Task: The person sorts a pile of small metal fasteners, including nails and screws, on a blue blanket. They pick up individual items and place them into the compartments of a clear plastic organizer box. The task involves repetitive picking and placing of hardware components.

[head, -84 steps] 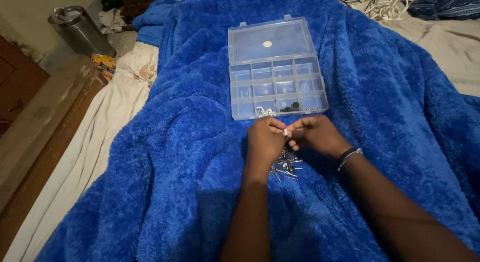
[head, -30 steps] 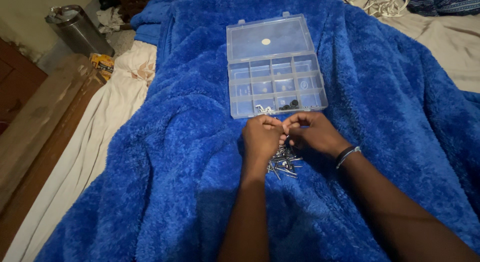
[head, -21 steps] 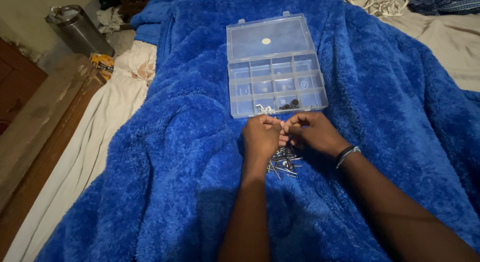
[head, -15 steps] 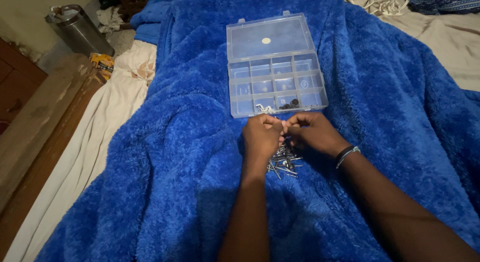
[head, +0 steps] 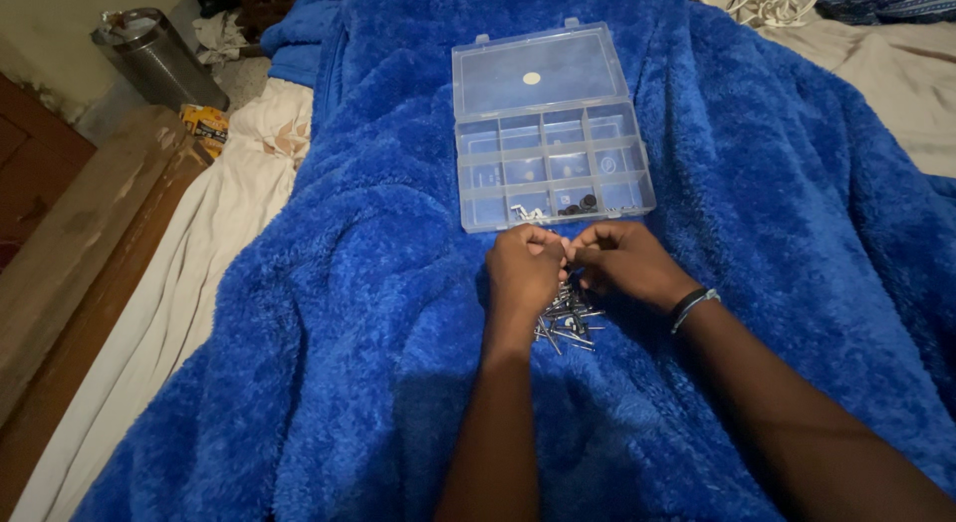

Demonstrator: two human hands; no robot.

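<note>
A fluffy blue blanket (head: 349, 313) covers the bed. Mid-blanket lies an open clear compartment box (head: 550, 133). Just below it, left hand (head: 524, 273) and right hand (head: 625, 265) meet fingertip to fingertip, pinching something too small to make out, above a pile of metal screws (head: 566, 323).

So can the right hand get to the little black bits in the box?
Probably yes. The right hand sits just in front of the open box, and the black bits lie in its nearest row with the lid flipped back. Nothing lies between them, though its fingers look pinched with the left hand.
</note>
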